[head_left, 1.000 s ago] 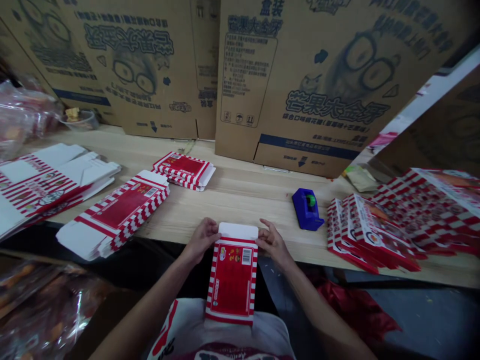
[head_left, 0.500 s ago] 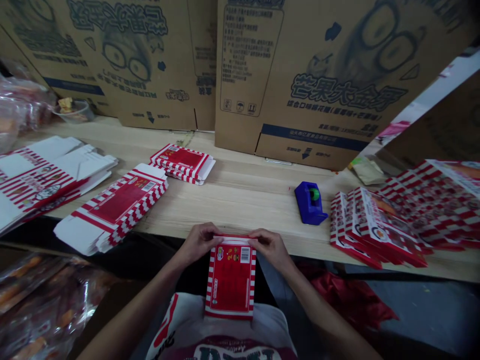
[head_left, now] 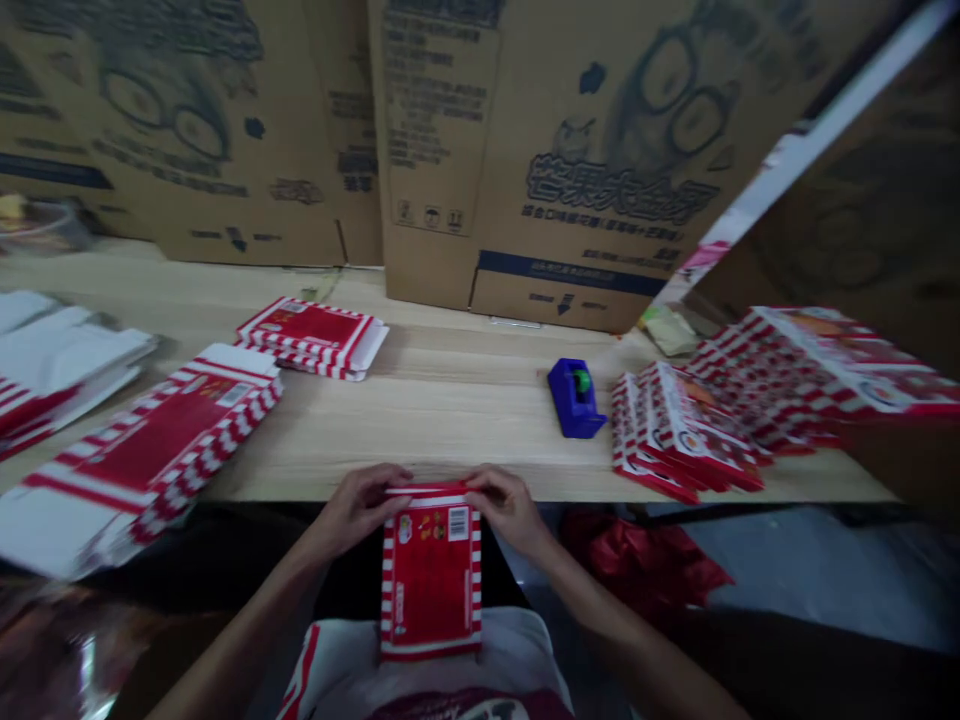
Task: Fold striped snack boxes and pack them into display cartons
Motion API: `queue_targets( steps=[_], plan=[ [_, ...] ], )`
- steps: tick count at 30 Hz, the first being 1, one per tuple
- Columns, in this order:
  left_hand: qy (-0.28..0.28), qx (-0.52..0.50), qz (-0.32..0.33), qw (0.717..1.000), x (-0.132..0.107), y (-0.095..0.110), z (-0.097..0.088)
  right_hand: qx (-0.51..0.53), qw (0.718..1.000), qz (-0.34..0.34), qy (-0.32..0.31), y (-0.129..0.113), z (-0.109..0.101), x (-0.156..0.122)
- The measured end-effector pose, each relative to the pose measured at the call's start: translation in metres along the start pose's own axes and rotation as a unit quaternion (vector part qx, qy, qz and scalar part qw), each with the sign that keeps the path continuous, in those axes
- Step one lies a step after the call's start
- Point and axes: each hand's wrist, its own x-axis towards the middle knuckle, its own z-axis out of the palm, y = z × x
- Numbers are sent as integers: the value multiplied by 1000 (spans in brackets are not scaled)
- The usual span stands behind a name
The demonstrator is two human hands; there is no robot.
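A red carton with red-and-white striped sides stands between my hands, its back panel with a barcode facing up and its lower end against my shirt. My left hand pinches the upper left corner at the flap. At the upper right corner my right hand grips the same flap edge, fingers closed. The flap at the top lies near the table's front edge, partly covered by my fingertips. Nearest on the table is a blue tape dispenser with a green core, to the right and beyond my right hand.
Flattened striped cartons lie stacked at left, with a smaller stack behind. White-flapped cartons sit farther left. Filled-out cartons stand in rows at right. Large cardboard boxes wall off the back. Red plastic lies below the table edge.
The view has turned to the right, so the table things appear shifted left. Both hands still hold the carton's top edge, and the flap looks pressed slightly flatter.
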Motion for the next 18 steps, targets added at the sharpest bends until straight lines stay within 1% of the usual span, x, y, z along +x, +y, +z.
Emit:
queue_targets(
  steps=[2,3,4,5,6,7,8,9,10,11,12,14,16,18],
  plan=[
    [23,15,7,1000,-2,-10,3,-8,999,-31,-22,2,-2,-7],
    [34,21,12,999,-2,-15,4,-24,998,-47,-35,3,-8,-8],
    [43,28,19,998,-2,-19,6,-48,996,-61,-31,4,-18,-6],
    [49,35,28,998,0,-21,7,-81,994,-73,3,6,-32,-3],
    [53,41,37,997,1,-21,8,-118,987,-83,68,7,-51,2],
    [55,46,46,996,2,-20,9,-154,971,-86,161,9,-73,9],
    [58,48,55,996,3,-18,10,-179,944,-78,265,10,-97,17],
    [61,47,62,995,4,-15,11,-198,917,-54,343,12,-120,25],
    [67,43,68,994,4,-12,12,-205,895,-12,395,14,-142,34],
    [72,36,70,994,5,-10,12,-200,889,29,411,17,-161,42],
    [75,27,70,994,6,-9,13,-192,888,61,412,20,-176,49],
    [78,9,65,995,7,-9,16,-166,900,96,392,27,-193,60],
    [79,-6,56,995,9,-9,19,-135,907,101,385,34,-196,66],
    [91,-23,46,994,12,-8,21,-100,906,95,399,40,-191,66]
  ],
)
